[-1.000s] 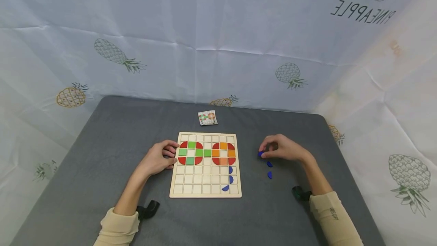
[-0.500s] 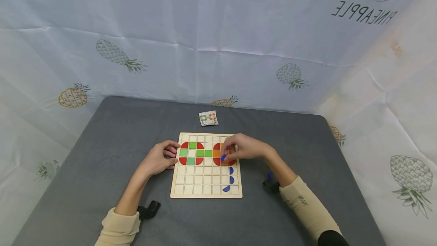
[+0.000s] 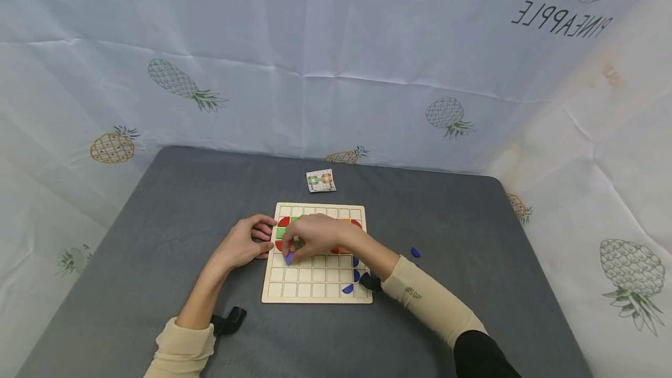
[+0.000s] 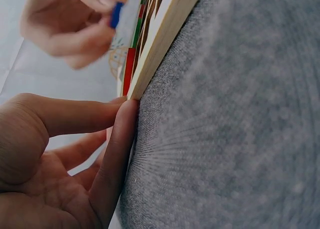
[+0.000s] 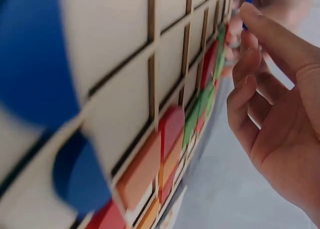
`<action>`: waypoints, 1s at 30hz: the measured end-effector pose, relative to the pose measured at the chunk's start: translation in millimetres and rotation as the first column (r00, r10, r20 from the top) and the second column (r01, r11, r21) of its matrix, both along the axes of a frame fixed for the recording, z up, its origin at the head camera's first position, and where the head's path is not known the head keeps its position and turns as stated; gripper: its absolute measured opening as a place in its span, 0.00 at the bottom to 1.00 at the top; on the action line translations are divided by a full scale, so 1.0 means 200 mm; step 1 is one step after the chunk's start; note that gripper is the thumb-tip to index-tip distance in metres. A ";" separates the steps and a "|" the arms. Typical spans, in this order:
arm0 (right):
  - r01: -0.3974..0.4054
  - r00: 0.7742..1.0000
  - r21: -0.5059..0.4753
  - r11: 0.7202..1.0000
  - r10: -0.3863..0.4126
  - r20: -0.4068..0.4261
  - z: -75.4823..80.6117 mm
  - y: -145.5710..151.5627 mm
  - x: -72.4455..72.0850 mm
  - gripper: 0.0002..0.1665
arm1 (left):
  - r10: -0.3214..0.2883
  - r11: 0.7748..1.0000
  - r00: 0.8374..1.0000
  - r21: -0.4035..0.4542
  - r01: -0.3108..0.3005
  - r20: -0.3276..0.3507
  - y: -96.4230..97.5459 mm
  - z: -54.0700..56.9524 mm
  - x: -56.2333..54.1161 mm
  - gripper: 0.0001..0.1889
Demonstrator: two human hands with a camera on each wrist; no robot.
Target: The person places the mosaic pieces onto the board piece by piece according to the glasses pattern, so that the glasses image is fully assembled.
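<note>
A square wooden grid board [image 3: 304, 276] lies on the grey table, set with red rounded, green and orange square tiles. My left hand [image 3: 245, 241] rests at the board's left edge, its thumb and a fingertip touching the rim. Between thumb and fingers my right hand [image 3: 317, 235] pinches a blue tile [image 3: 289, 258] over the board's left part, below the red and green tiles. In the left wrist view the blue tile [image 4: 117, 15] is apart from the board. Several blue half-round tiles [image 3: 347, 289] lie on the board's right side. The right hand and forearm hide many tiles.
Loose blue tiles [image 3: 415, 252] lie on the table right of the board, one partly hidden by the sleeve. A small printed card [image 3: 321, 181] with a coloured pattern lies behind the board. A pineapple-print curtain [image 3: 367, 45] surrounds the table.
My right hand took a blue tile from the table right of the board and has carried it leftward across the board. My left hand has stayed at the left edge.
</note>
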State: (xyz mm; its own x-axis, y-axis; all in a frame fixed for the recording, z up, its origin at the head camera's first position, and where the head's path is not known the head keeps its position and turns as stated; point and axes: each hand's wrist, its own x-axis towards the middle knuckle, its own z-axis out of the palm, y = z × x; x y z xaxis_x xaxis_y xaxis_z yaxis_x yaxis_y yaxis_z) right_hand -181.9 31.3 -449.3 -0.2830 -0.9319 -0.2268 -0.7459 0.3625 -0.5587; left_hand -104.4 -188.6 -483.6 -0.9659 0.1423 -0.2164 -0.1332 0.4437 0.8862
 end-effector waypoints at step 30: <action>0.031 0.993 0.029 0.999 -0.028 -0.119 -0.04 -0.09 0.04 0.08 | -0.023 1.000 1.000 0.010 0.023 -0.006 -0.01 0.00 0.00 0.25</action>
